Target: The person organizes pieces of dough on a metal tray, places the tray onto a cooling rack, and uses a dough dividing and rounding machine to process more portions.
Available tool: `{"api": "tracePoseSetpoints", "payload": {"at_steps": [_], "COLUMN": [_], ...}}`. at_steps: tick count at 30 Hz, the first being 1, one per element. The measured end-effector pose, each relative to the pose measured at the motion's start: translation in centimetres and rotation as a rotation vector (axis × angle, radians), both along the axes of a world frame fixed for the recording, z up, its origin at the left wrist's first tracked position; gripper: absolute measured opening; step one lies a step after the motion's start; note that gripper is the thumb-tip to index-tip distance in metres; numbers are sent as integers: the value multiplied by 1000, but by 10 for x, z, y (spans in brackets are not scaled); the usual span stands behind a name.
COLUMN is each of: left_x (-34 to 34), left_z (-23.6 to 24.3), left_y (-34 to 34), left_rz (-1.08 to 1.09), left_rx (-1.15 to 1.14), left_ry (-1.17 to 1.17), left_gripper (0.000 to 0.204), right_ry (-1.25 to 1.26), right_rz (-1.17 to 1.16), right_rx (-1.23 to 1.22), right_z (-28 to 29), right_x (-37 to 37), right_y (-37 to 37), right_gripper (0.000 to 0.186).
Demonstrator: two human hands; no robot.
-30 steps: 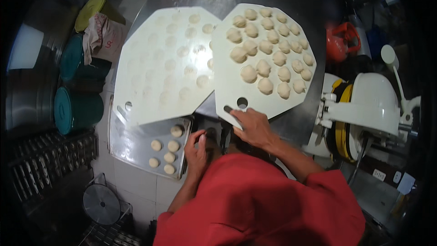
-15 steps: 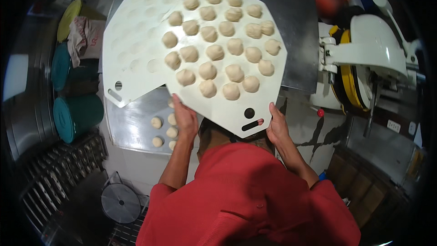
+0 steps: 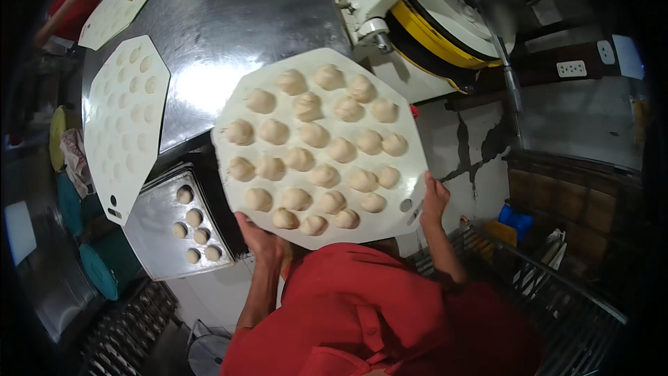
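Between both hands I carry a white many-sided board (image 3: 396,226) with several pale dough balls (image 3: 299,159) spread over it. My left hand (image 3: 263,237) grips its near left edge, thumb on top. My right hand (image 3: 435,198) holds its right edge beside the round hole and the slot; its fingers are partly hidden under the board. A second white board (image 3: 125,125) with round dimples lies at the left, over the table's edge. Below it, a metal tray (image 3: 156,237) bears several small dough balls (image 3: 184,195).
A steel table (image 3: 236,14) extends ahead. At the far right stands a white machine with a yellow ring (image 3: 435,35). Another person's arm (image 3: 73,7) is near a further board (image 3: 108,17) at the upper left. Teal bins (image 3: 101,268) stand left; a metal rack (image 3: 543,285) is right.
The view has turned right, toward the machine. The loaded board has come away from above the dimpled board and turned a little, with both hands still holding it.
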State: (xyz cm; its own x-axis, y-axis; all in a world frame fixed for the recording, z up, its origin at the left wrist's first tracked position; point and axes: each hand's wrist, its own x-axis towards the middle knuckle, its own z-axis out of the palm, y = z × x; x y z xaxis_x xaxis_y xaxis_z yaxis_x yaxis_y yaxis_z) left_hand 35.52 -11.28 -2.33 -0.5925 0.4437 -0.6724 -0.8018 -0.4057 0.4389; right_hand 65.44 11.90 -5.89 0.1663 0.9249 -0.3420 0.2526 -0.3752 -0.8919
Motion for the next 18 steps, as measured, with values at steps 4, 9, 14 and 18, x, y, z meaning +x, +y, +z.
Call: {"api": "tracePoseSetpoints", "payload": {"at_steps": [4,9,14,18], "left_x": [78,136,155,157], "left_z": [9,-54,-25,-29], "left_y": [56,133,244,299], "left_rz": [-50,-221,-528,-699], "left_rx": [-83,-9,267,73], "left_ry": [-29,48,152,355], "left_gripper": [68,67,60,47], "right_ry": [25,37,-152,76], "right_rz": [-102,-254,-271,-136], "right_rx": [43,112,-79,-15], "right_z": [1,-7,-4,2], "right_x": [113,209,252,231], "right_y": [10,29,86,151], "right_gripper": [27,31,29,38]}}
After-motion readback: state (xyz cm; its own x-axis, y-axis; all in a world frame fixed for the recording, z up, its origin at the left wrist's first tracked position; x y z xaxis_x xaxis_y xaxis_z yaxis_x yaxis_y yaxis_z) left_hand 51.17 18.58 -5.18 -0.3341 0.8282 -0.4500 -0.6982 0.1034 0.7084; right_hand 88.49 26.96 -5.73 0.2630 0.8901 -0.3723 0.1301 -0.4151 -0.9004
